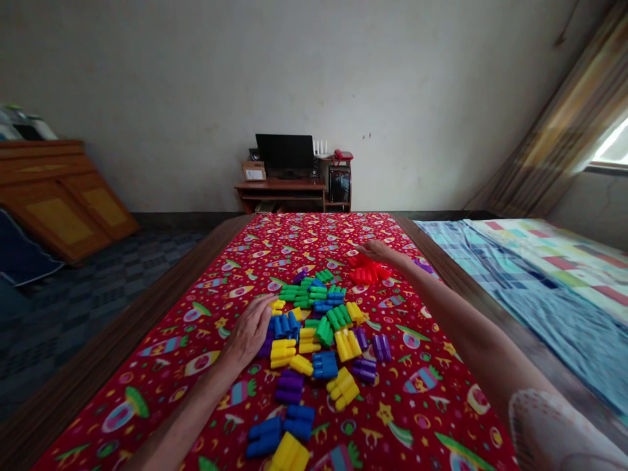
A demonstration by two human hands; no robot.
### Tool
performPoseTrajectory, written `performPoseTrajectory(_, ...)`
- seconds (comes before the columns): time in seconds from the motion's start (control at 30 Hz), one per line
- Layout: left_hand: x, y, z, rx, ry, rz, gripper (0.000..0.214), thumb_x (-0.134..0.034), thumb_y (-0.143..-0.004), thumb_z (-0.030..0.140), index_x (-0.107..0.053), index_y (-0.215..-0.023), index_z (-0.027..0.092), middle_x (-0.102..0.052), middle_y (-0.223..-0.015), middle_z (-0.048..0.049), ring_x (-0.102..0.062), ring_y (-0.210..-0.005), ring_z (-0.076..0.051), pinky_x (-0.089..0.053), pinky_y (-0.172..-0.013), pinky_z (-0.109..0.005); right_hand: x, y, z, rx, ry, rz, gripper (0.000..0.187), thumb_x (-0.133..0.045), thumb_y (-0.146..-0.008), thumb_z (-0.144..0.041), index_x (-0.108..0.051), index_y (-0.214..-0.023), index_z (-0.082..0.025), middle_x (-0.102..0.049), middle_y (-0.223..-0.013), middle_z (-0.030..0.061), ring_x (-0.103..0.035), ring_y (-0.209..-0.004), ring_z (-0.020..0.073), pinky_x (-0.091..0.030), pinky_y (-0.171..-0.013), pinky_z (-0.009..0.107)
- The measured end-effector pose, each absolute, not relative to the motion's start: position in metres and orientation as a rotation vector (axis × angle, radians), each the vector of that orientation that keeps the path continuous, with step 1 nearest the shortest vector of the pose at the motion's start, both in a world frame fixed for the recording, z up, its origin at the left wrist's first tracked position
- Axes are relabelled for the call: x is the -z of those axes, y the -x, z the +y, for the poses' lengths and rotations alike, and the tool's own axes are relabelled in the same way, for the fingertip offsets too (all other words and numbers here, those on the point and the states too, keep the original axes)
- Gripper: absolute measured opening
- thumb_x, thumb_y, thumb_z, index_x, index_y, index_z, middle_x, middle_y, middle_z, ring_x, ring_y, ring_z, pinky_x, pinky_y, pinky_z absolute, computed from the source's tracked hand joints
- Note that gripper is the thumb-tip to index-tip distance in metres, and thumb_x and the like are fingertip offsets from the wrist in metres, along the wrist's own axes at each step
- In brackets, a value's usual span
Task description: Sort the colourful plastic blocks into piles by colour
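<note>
My left hand (251, 327) rests along the left side of a loose heap of plastic building blocks, fingers stretched out near yellow blocks (283, 352) and blue blocks (284, 324). Farther off, my right hand (379, 251) reaches over a small cluster of red blocks (366, 271). Its fingers look extended, their tips partly hard to see, and no block shows clearly in them. Green blocks (297, 294) lie at the back of the heap. Purple blocks (364, 370) are on its right side, and another purple block (424, 265) lies beyond my right forearm.
A red patterned cloth (196, 399) covers the table. Blue blocks (265, 437) and a yellow block (289, 454) lie at the near edge. Right of the table is a bed (549, 281). A desk with a monitor (285, 154) stands behind, a wooden cabinet (69, 209) at left.
</note>
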State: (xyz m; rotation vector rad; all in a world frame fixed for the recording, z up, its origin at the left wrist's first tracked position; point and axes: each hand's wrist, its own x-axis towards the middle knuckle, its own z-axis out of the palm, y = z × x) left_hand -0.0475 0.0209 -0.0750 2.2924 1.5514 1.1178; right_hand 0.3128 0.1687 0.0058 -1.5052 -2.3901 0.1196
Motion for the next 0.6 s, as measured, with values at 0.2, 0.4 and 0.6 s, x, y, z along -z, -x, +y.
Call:
performPoseTrajectory(0.2,0.074,0.047,0.021,-1.114,-2.303,1.54,0.044,-0.028,-0.095,0.04,-0.061,-0.114,0.017,-0.065,-0.121,-0.012,-0.059,-0.117,-0.024,-0.046,-0.106,-0.043,-0.017,-0.288,0.117,-0.1,1.291,-2.387,0.043,-0.034,-0.098,-0.035,-0.061,-0.073,-0.014,-0.045,-0.058,-0.0024,-0.037,-0.055,0.0088,-0.028,-0.055,0.022)
performPoseTrajectory(0.4,0.074,0.046,0.02,-1.113,-2.322,1.535,0.046,-0.027,-0.095,0.038,-0.06,-0.115,0.014,-0.063,-0.122,-0.0146,-0.058,-0.118,-0.024,-0.044,-0.107,-0.044,-0.024,-0.28,0.052,-0.283,1.106,-2.418,0.031,-0.045,-0.093,-0.028,-0.068,-0.078,-0.014,-0.058,-0.062,0.0005,-0.043,-0.054,0.009,-0.03,-0.054,0.021)
performPoseTrajectory(0.6,0.075,0.046,0.022,-1.134,-2.349,1.512,0.041,-0.028,-0.095,0.035,-0.059,-0.115,0.017,-0.063,-0.122,-0.012,-0.058,-0.116,-0.022,-0.044,-0.107,-0.043,-0.02,-0.284,0.019,-0.337,1.189,-2.515,0.02,-0.054,-0.092,-0.025,-0.07,-0.102,-0.018,-0.07,-0.086,0.0069,-0.06,-0.071,0.0147,-0.042,-0.063,0.024)
